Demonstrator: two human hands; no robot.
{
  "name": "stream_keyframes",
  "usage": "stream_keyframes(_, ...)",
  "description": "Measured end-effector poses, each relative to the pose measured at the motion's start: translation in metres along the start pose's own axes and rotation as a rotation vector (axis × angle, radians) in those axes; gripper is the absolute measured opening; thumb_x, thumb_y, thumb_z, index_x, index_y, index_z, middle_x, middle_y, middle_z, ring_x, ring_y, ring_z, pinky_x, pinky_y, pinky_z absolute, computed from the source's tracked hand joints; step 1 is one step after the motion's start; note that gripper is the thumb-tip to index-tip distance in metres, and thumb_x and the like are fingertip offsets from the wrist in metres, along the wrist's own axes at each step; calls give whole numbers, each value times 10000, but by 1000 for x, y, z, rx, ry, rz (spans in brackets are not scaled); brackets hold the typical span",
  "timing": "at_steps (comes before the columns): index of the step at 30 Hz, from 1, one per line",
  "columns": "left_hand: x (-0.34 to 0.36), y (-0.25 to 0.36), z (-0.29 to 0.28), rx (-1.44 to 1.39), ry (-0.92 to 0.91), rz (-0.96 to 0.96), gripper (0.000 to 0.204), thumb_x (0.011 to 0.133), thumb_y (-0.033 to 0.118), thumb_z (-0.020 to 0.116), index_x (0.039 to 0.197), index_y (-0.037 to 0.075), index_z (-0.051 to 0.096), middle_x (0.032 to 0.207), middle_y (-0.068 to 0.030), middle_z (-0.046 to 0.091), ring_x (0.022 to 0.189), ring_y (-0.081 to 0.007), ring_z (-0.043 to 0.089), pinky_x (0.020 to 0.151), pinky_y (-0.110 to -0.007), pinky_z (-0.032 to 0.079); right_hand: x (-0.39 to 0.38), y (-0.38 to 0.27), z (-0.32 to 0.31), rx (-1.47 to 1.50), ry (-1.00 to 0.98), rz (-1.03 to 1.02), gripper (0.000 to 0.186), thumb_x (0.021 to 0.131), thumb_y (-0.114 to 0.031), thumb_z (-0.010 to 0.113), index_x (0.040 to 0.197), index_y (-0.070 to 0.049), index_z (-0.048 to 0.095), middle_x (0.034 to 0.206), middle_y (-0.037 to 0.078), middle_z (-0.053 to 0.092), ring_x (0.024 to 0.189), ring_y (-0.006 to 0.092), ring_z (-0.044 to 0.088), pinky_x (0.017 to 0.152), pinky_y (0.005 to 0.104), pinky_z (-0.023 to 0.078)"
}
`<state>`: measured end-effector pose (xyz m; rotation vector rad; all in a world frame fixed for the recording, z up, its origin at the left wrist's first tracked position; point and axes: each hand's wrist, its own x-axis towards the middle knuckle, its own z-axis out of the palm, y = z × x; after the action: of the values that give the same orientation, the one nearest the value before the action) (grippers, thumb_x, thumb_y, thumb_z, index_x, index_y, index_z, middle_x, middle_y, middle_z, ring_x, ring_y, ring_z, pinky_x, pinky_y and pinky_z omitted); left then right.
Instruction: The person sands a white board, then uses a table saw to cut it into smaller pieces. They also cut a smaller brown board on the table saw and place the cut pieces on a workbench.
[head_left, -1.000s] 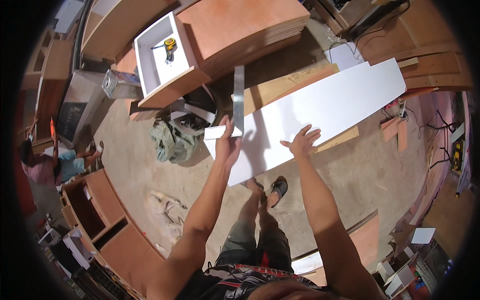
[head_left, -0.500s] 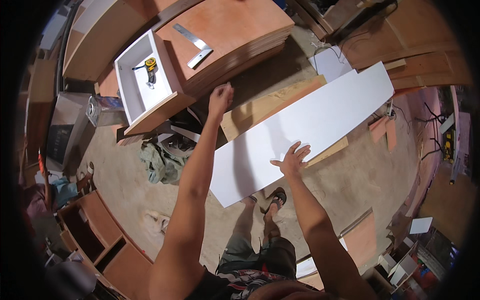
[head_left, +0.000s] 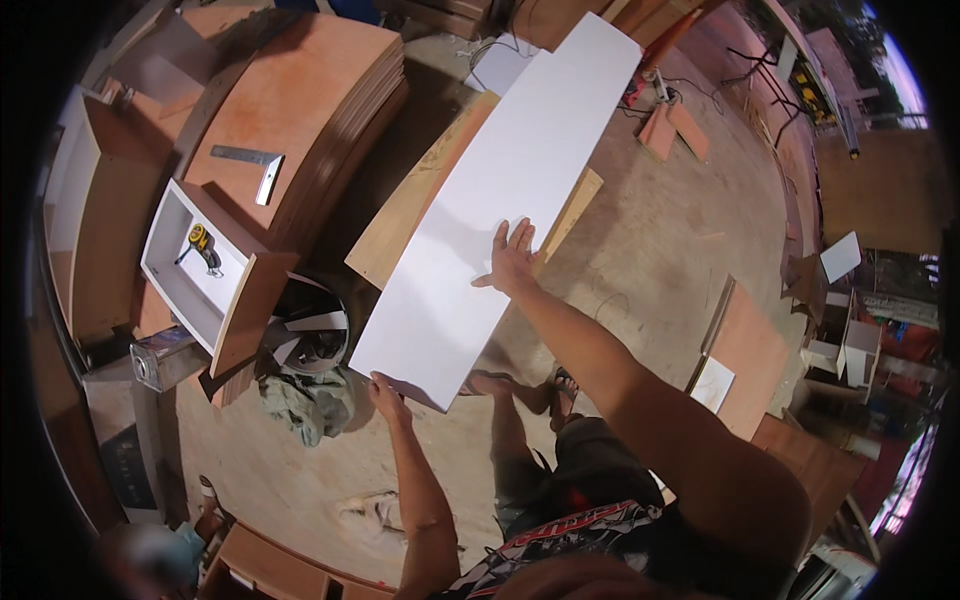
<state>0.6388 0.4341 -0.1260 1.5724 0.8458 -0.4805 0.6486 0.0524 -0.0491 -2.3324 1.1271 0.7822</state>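
Note:
A long white board (head_left: 480, 200) lies diagonally over plywood pieces (head_left: 400, 200). My left hand (head_left: 385, 390) has its fingers closed on the board's near left corner. My right hand (head_left: 508, 255) rests spread on the board's surface, fingers apart, holding nothing. A metal try square (head_left: 267, 175) lies on a stack of plywood sheets (head_left: 312, 80) at the upper left. A white-lined drawer box (head_left: 242, 305) beside that stack holds a yellow tape measure (head_left: 199, 238).
A co-worker (head_left: 155, 560) is at the lower left, by a wooden cabinet (head_left: 260, 555). A metal can (head_left: 160, 362) and a green cloth (head_left: 300, 400) are below the drawer. Cables with offcuts (head_left: 672, 130) lie at upper right; a plywood panel (head_left: 745, 340) is at right.
My left hand has let go of the try square, left on the plywood stack, and moved down to the board's near end. The view has turned, and the white board now stands more steeply in it.

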Motion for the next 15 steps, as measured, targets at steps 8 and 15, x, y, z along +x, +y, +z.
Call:
stream_keyframes(8,-34,-72,-4,22,-84,40,544,1062,484,507,1280,-12,560,1067,-121,651,890,-204,650,688,-324,552,-40,54,30,214,333,-89,1221,744,-519,859,1621,-60,145,1651,324,41,1551,446,68,1176,615,272)
stream_keyframes(15,-183,-199,34,-102,-230,-249,555,1094,495,397,1360,17,488,1241,-165,605,1108,-298,619,894,-507,555,-186,210,191,878,279,505,1024,897,-625,669,1530,91,304,1558,313,346,1465,475,262,1220,503,245)
